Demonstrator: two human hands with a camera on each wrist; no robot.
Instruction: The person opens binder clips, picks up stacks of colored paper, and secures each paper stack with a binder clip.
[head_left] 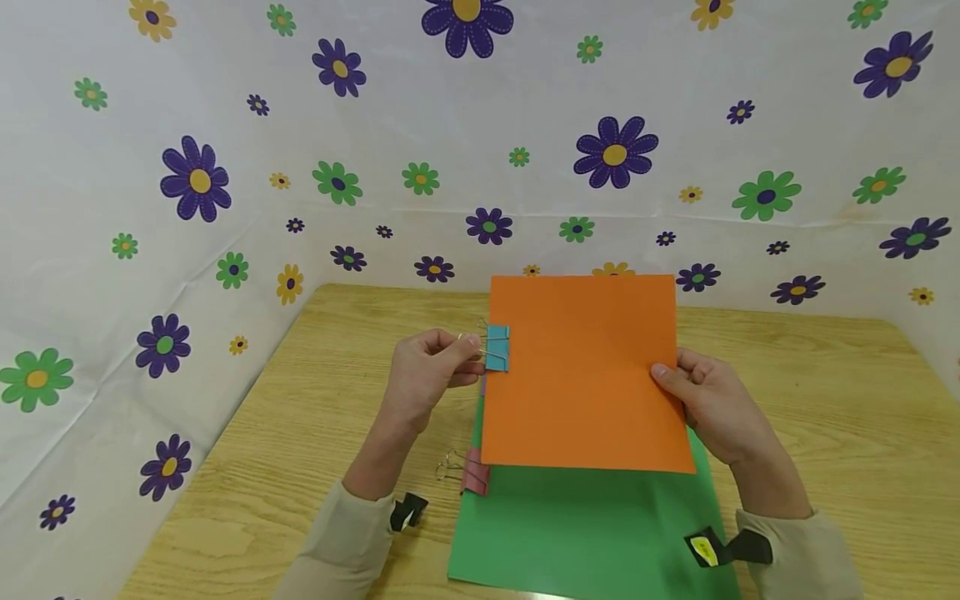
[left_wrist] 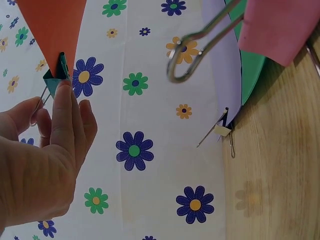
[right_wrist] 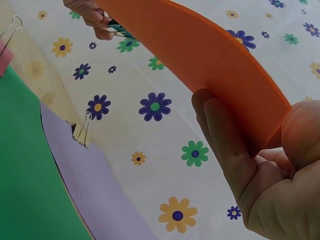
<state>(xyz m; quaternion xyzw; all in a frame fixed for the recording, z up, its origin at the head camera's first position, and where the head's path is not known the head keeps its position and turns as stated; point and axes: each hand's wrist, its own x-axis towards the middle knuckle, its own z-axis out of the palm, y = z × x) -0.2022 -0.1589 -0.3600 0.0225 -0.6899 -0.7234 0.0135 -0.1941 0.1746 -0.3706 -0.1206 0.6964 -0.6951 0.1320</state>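
Note:
My left hand [head_left: 429, 372] pinches the wire handles of a light blue binder clip [head_left: 497, 348], which sits on the left edge of a stack of orange paper [head_left: 581, 375]. At the opposite edge, my right hand [head_left: 712, 404] grips the orange stack with the thumb on top and fingers beneath. The stack is held raised and bends slightly in the right wrist view. Under it lies green paper [head_left: 585, 529] with a pink binder clip [head_left: 475, 475] on its left edge. Purple paper [right_wrist: 82, 167] carrying a pale yellow binder clip [right_wrist: 81, 135] shows beyond the green.
A wooden table [head_left: 300, 433] bears the paper. White cloth [head_left: 525, 100] printed with flowers rises behind the table and along its left side. Black straps [head_left: 408, 512] with small devices are at both wrists.

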